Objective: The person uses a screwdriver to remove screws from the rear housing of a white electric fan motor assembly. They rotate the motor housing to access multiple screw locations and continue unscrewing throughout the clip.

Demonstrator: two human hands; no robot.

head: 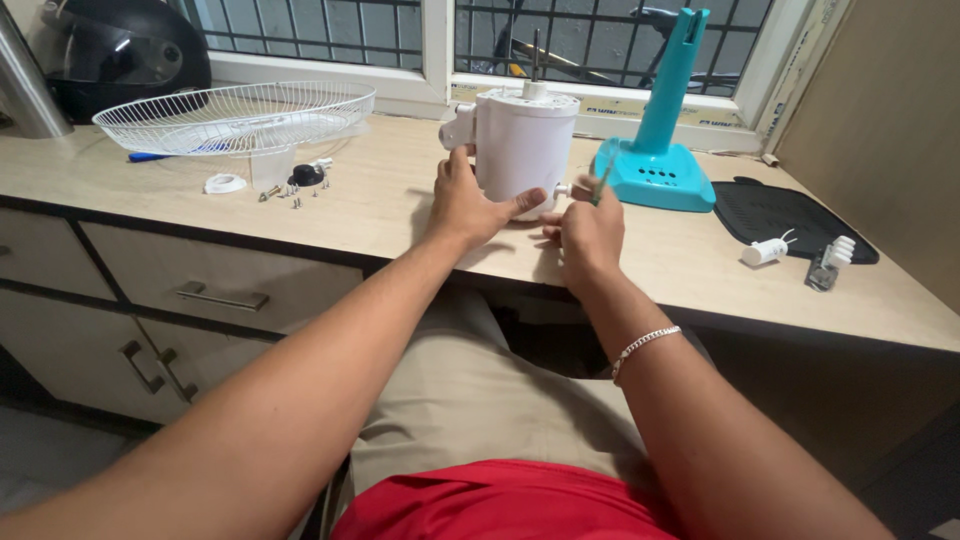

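A white fan motor housing (522, 140) stands upright on the beige countertop (380, 205), its shaft pointing up. My left hand (466, 205) grips its lower left side, thumb stretched along the base. My right hand (590, 232) rests just right of the housing, fingers closed on a thin green-handled tool (601, 184) whose tip is near a small knob on the housing's side. A silver bracelet (645, 345) circles my right wrist.
A white wire fan guard (236, 116) lies at back left, with screws and small parts (295, 190) beside it. A teal fan stand (655, 165) sits right of the housing. Farther right a black mat (790, 215) carries small white parts (766, 250). A black helmet (120, 50) sits at the far left.
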